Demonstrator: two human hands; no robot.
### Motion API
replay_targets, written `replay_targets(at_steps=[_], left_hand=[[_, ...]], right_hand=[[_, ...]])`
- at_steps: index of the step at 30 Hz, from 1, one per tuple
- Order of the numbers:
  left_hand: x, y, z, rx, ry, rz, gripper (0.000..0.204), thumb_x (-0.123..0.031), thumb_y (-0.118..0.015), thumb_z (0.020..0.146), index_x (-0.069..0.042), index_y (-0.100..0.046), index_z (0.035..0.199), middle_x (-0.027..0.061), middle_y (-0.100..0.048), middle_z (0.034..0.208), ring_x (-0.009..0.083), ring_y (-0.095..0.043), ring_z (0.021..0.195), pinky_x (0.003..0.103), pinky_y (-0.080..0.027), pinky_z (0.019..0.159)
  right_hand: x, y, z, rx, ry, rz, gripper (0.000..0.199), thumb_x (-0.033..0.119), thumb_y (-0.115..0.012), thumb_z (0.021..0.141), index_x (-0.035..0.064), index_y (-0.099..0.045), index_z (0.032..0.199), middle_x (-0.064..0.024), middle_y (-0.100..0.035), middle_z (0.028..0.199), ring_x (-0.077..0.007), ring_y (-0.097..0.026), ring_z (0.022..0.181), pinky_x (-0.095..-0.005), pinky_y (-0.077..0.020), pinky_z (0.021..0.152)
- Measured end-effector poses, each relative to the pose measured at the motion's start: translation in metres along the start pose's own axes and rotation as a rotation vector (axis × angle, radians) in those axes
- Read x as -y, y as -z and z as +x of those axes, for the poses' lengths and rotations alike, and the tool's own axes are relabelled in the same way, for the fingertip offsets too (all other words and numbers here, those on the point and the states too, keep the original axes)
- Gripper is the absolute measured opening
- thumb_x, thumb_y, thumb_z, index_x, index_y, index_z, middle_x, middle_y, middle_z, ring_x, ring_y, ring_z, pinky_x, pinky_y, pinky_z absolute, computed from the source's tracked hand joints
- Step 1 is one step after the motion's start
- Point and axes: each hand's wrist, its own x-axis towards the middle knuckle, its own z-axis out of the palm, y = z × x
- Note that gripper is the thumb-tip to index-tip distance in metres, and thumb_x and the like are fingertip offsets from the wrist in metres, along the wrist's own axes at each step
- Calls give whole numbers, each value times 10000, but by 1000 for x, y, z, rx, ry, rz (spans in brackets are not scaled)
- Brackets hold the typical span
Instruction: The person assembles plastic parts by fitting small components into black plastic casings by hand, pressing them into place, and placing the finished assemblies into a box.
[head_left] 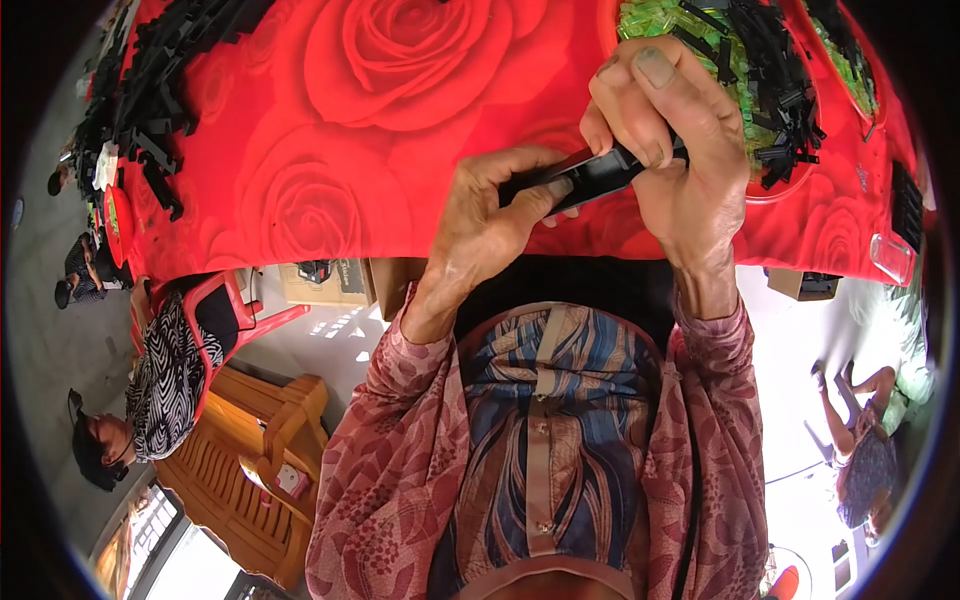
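Above the near edge of the red rose-print tablecloth (400, 190), both hands hold one long black plastic part (605, 182) with a hollow channel along it. My left hand (490, 215) is closed round its left end, the thumb pressed along the channel. At the other end my right hand (695, 150) grips it with curled fingers, thumb and forefinger raised over the part. Whether a smaller piece sits inside the right fingers is hidden. Just beyond the right hand, a round tray (785, 190) holds clear green pieces (655, 20) and black strips (785, 100).
Black plastic parts (150, 110) lie heaped at the table's far left. A clear plastic box (890, 258) sits at the right edge. Below are cardboard boxes (330, 285) and a wooden bench (240, 450). One person (165, 370) sits at left; another (865, 460) is at right.
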Motion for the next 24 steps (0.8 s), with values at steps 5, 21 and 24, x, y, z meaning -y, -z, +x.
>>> replay_targets(at_steps=[5,21,24], left_hand=[[2,3,1,81,-74,96,332,66,-583,899,35,-613,1229,111,-695,1022,146,-654,933,286,-519,859],[-3,31,5,136,-146,43,459,95,-569,890,15,-550,1342,167,-650,1244,244,-612,1188,362,-450,1067],[-4,26,5,131,-126,179,423,60,-614,891,24,-573,1310,153,-683,1159,225,-636,1122,331,-467,1029]], right_hand=[[2,1,-1,-21,16,18,234,177,-481,1001,-32,-584,992,43,-340,585,-83,-329,560,-286,-369,615],[-8,35,14,-165,-45,287,225,173,-539,978,-46,-582,1004,52,-269,613,-83,-294,592,-280,-335,659],[-7,29,12,-160,-31,229,237,184,-541,974,-48,-585,994,49,-273,609,-85,-298,592,-282,-337,661]])
